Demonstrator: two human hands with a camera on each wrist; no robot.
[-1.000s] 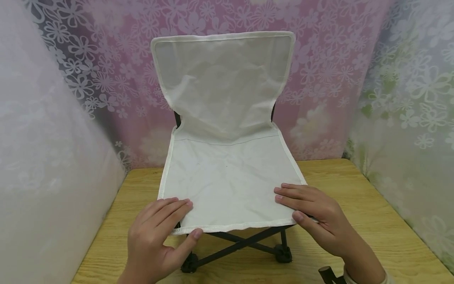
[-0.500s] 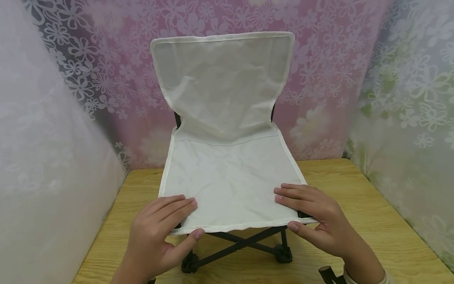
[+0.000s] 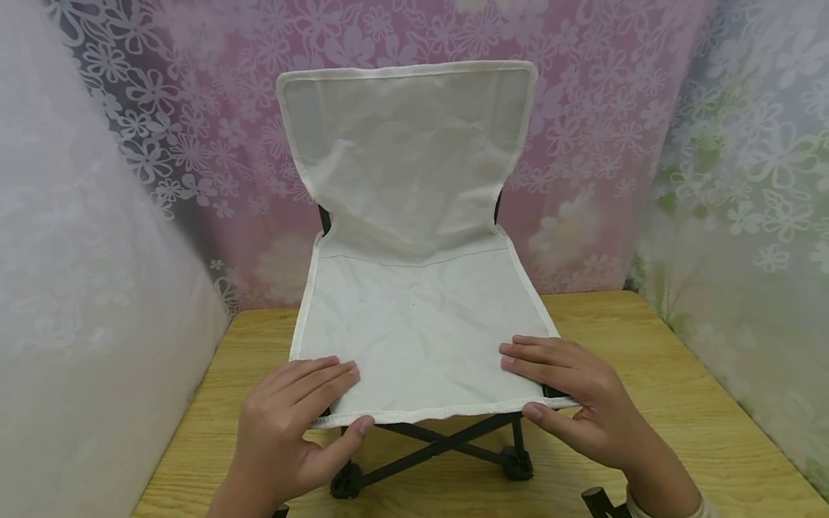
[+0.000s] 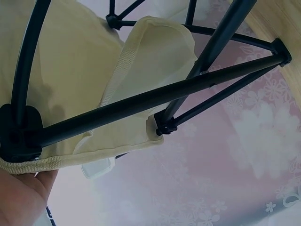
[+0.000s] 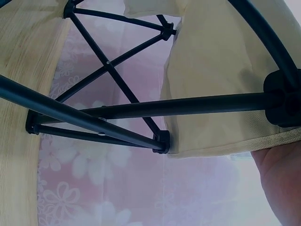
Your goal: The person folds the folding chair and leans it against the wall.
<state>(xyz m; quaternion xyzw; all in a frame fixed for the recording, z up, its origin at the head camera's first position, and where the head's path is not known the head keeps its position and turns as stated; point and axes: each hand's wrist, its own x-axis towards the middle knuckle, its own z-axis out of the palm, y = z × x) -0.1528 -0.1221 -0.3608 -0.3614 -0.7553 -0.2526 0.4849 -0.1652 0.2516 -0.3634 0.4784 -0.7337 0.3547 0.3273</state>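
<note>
A small folding camp chair with a pale cloth seat [image 3: 414, 331] stands unfolded in the head view, its backrest [image 3: 408, 137] upright at the rear. My left hand [image 3: 285, 421] rests on the seat's near left corner, fingers straight on the cloth and thumb at the front hem. On the near right corner lies my right hand [image 3: 576, 392], fingers extended flat, thumb along the front edge. Black crossed legs [image 3: 440, 442] show beneath the seat. From below, both wrist views show the chair's black tubes [image 4: 141, 103] and the cloth's underside [image 5: 211, 70]; most of each hand is hidden there.
The chair stands on a wood-grain table [image 3: 673, 403]. A pink flowered curtain [image 3: 583, 144] hangs behind it, with pale sheets at the left [image 3: 97, 288] and right [image 3: 745, 252]. A short dark rod end [image 3: 596, 500] shows near my right wrist.
My left hand has shifted slightly right on the seat corner. My right thumb has slid a little left and down along the front edge. The chair stays in place.
</note>
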